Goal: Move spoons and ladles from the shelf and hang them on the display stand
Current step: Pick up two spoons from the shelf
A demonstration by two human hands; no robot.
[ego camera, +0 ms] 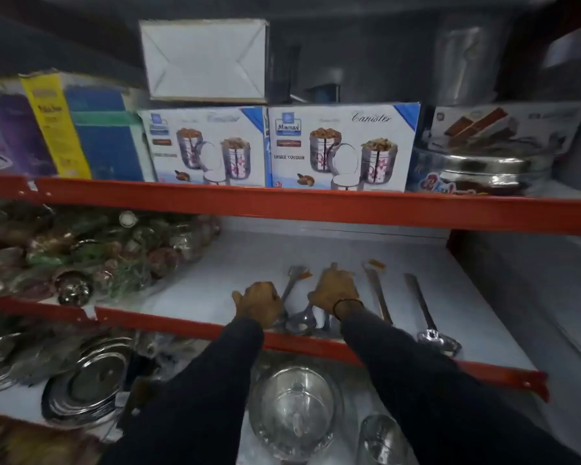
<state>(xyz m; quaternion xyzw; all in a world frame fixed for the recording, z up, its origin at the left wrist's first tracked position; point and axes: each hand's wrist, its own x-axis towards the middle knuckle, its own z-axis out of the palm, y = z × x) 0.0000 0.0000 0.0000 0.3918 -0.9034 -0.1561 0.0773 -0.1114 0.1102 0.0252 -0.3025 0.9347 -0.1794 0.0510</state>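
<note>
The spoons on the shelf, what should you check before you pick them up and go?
1. Left hand on the spoons: ok, resting at the bowl ends.
2. Right hand on the handles: ok.
3. Firm grip on either: cannot tell, blurred.
4. All utensils gathered: not ok, the ladle lies apart to the right.
5. Display stand in view: not ok.
6. Shelf around the spoons uncluttered: ok.

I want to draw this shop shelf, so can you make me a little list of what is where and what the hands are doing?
place: white middle shelf with an orange front edge
left hand: on the spoon handles near the front edge; grip unclear
right hand: over the spoons, fingers pointing away; grip unclear
spoons: lying flat between the hands
ladle: lying alone to the right, untouched
shelf above: two canister boxes
shelf below: glass jug, steel plates
</note>
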